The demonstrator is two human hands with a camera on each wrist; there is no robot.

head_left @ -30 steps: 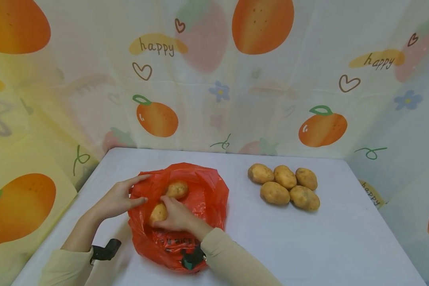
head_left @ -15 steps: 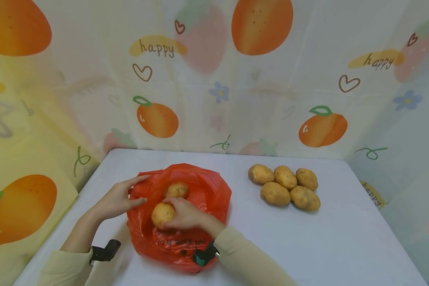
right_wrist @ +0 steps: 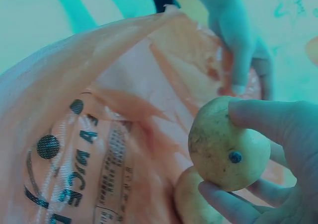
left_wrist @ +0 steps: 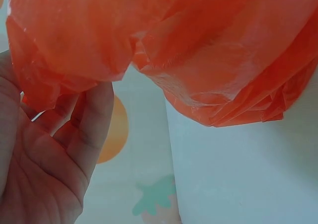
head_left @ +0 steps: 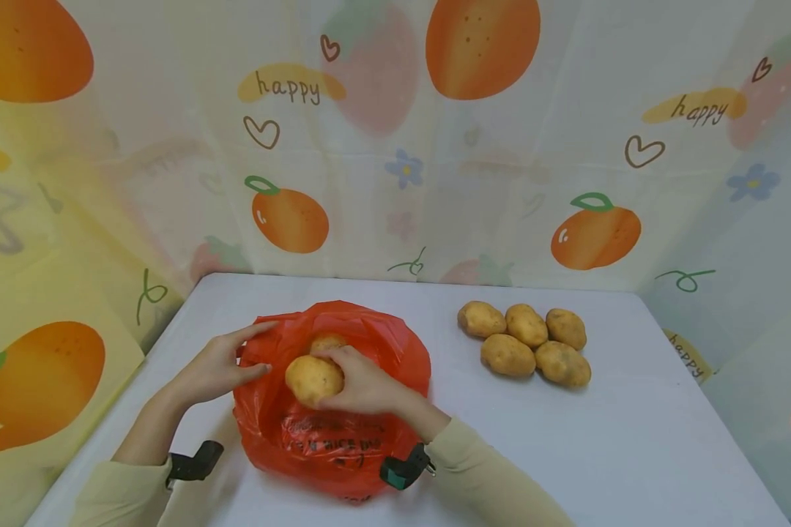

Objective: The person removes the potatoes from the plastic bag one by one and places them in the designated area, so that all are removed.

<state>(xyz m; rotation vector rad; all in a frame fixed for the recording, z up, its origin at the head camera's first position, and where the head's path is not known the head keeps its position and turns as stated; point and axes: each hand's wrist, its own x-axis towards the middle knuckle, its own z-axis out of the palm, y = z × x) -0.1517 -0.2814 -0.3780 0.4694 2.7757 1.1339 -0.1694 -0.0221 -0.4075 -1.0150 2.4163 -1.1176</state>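
Note:
A red plastic bag (head_left: 395, 439) with dark printing stands wide-mouthed on the white table. My left hand (head_left: 214, 369) holds the bag's left rim; in the left wrist view its fingers curl behind the red film. Over the bag's mouth, my right hand (head_left: 369, 384) grips a potato (head_left: 313, 380) between thumb and fingers. That potato shows a dark spot in the right wrist view. Partly hidden behind it, another potato (head_left: 327, 342) lies inside the bag. Its lower side also shows below the held potato (right_wrist: 226, 149) in the right wrist view.
Several potatoes (head_left: 507, 356) lie in a close group on the table, right of the bag. A curtain (head_left: 369, 146) printed with oranges hangs behind the table (head_left: 501, 454). Small black cameras (head_left: 198, 462) are strapped to both wrists.
The right hand has lifted the potato from the bag's left inside, up and to the right, so it now covers part of the other one. The left hand has stayed put.

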